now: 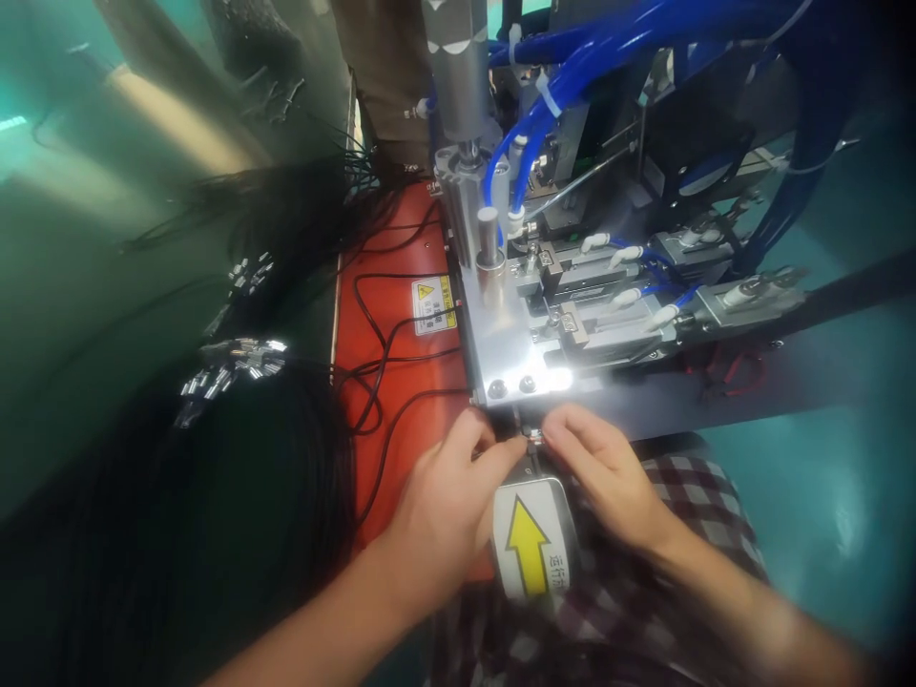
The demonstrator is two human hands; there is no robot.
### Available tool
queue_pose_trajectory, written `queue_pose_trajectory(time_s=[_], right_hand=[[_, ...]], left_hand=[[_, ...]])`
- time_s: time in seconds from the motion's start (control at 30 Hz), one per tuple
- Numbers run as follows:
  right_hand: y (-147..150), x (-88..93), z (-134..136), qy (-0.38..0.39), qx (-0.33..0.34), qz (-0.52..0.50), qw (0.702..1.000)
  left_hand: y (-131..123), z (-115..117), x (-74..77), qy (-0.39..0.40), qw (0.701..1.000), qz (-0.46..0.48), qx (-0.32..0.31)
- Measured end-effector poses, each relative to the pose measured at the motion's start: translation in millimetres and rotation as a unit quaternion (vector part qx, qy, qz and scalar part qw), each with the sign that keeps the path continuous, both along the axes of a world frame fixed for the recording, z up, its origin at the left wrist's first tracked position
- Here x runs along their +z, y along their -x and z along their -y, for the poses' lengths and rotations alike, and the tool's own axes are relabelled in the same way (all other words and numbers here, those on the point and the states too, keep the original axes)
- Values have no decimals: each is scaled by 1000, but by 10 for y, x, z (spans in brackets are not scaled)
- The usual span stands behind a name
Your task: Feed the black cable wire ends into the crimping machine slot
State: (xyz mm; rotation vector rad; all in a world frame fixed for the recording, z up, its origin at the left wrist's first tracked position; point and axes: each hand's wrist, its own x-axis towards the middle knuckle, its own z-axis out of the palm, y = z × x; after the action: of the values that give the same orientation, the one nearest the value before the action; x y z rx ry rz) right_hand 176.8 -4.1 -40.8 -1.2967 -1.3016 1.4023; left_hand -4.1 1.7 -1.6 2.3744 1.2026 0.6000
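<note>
My left hand (458, 482) is at the front edge of a metal machine (501, 329), its fingers curled and its thumb reaching right. Opposite it, my right hand (612, 472) has thumb and fingers pinched together. Between the fingertips of both hands sits a small part (533, 437) with a light and a dark section, too small to name. The fingers partly cover it. Just below the hands is a white plate (533, 539) with a yellow arrow. Black cables (386, 353) lie across the red surface (401, 253) to the left of the machine.
A large bundle of black wires (286, 429) with shiny metal ends (236, 367) hangs at left. Blue air hoses (615, 43) arch over the machine's cylinders. A yellow-and-white warning label (434, 305) is on the red surface. Checkered cloth (701, 496) shows beneath my right arm.
</note>
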Motion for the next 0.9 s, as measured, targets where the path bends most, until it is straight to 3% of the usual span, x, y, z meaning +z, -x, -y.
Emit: queue_pose_trajectory(time_s=[0.2, 0.3, 0.4, 0.5, 0.57, 0.67, 0.73, 0.8, 0.83, 0.9], right_hand=[[-53, 20, -12, -117, 27, 128, 984], [17, 2, 21, -20, -21, 37, 999], [78, 6, 35, 83, -41, -55, 994], [85, 43, 16, 85, -36, -59, 994], [71, 72, -1, 79, -31, -54, 995], [51, 94, -13, 71, -23, -47, 996], [43, 92, -9, 68, -17, -45, 997], [37, 82, -1, 65, -12, -45, 997], [34, 75, 3, 63, -10, -45, 997], [29, 60, 9, 58, -7, -45, 997]], left_hand=[[12, 6, -3, 12, 999, -30, -3], [18, 25, -1, 19, 998, -68, -2], [8, 42, 9, 42, 996, -78, -7], [-4, 34, 64, 85, 995, -46, 0], [14, 27, 147, 135, 990, -6, 36], [94, 62, 329, 294, 947, 43, 121], [155, 131, 436, 441, 878, 89, 162], [193, 218, 478, 511, 827, 138, 188], [206, 256, 467, 494, 833, 152, 198], [234, 292, 391, 367, 895, 141, 211]])
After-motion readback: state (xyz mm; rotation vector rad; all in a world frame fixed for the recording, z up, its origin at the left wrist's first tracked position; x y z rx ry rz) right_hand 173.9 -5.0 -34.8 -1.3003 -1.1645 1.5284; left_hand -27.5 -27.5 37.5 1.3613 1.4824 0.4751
